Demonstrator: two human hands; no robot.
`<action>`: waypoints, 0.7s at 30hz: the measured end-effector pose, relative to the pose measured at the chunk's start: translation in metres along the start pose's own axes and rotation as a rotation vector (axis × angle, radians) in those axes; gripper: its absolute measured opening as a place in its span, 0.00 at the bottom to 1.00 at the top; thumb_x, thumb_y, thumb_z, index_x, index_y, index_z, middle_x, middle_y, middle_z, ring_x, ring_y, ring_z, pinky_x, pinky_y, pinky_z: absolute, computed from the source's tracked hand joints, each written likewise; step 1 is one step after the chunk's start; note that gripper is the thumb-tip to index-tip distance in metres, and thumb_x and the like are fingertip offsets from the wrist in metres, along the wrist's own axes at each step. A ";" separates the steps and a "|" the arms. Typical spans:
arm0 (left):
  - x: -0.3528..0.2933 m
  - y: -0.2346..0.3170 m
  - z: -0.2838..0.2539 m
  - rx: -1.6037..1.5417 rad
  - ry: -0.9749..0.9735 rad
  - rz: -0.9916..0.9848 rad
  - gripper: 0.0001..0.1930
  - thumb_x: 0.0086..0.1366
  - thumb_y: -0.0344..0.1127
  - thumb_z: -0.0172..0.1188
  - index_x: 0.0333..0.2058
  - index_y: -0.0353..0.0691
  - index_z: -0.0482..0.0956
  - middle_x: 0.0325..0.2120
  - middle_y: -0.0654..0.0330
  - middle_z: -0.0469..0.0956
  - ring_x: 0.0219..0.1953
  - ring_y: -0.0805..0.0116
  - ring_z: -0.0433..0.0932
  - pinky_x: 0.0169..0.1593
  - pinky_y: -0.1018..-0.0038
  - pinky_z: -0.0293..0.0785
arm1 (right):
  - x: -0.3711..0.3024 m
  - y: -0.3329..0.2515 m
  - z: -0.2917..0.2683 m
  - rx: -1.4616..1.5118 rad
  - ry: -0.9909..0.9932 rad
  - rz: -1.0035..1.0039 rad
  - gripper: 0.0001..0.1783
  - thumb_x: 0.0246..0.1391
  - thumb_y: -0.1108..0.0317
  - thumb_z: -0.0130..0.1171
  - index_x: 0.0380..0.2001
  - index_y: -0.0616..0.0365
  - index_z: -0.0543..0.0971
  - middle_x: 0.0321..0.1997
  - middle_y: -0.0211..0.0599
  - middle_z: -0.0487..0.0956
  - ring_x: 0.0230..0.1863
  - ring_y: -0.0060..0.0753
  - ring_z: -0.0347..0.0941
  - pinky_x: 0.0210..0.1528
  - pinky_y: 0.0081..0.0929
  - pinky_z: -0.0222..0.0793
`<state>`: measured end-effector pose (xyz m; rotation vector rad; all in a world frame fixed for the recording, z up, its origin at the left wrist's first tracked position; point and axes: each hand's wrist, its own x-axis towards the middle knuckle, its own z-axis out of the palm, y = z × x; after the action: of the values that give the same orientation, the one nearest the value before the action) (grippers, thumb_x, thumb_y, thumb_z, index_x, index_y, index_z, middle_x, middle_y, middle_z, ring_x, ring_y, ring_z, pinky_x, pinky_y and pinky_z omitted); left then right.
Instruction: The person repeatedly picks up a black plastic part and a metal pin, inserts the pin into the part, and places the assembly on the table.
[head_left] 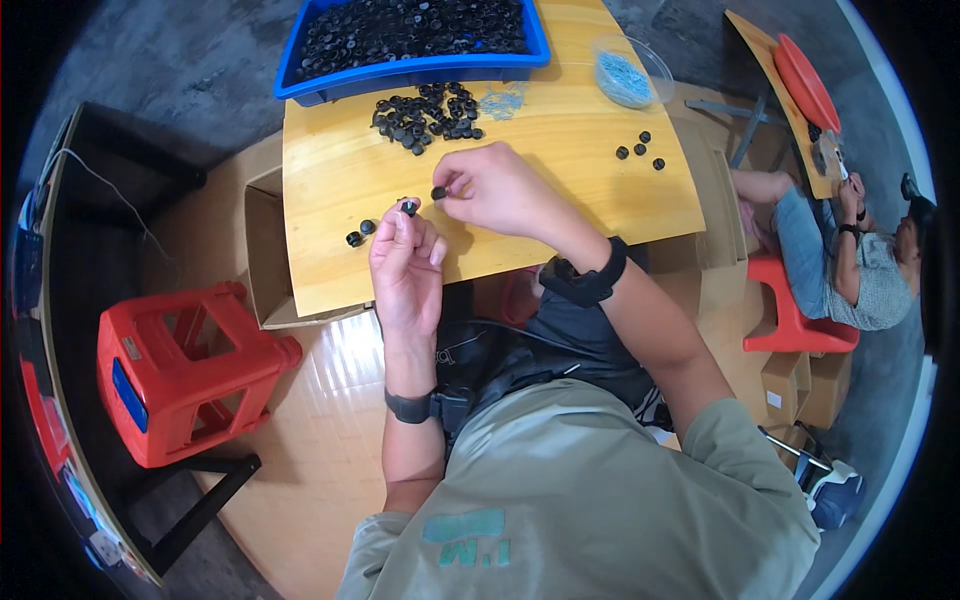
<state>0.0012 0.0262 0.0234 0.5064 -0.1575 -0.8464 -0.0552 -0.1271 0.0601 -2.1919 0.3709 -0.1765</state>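
Pinched in the fingertips of my left hand (pixel 405 262) is a small round black plastic part (pixel 408 208) with a light bit in its middle. Just right of it, my right hand (pixel 497 190) grips another small black part (pixel 439 193) between thumb and finger. The two parts are close but apart, over the wooden table (pixel 560 150). Beyond my hands lies a loose pile of black parts (pixel 425 118), with thin pale blue pieces (pixel 502 100) beside it. Two black parts (pixel 361 233) sit left of my left hand.
A blue tray (pixel 420 72) full of black parts stands at the back. Right of it, a clear bowl (pixel 626 75) holds light blue pieces. Several black parts (pixel 640 152) lie at the table's right. A red stool (pixel 190 370) is on the left; another person (pixel 840 250) sits at right.
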 end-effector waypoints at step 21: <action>-0.022 -0.003 0.032 0.272 -0.023 0.091 0.13 0.65 0.38 0.57 0.42 0.35 0.76 0.19 0.72 0.64 0.20 0.82 0.55 0.24 0.82 0.52 | -0.054 -0.037 -0.022 0.532 0.163 -0.113 0.14 0.42 0.80 0.67 0.35 0.65 0.78 0.34 0.35 0.79 0.37 0.23 0.77 0.43 0.19 0.74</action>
<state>-0.0257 0.0298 0.0514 0.7387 -0.3175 -0.7455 -0.1041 -0.1053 0.1032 -1.6757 0.2533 -0.4629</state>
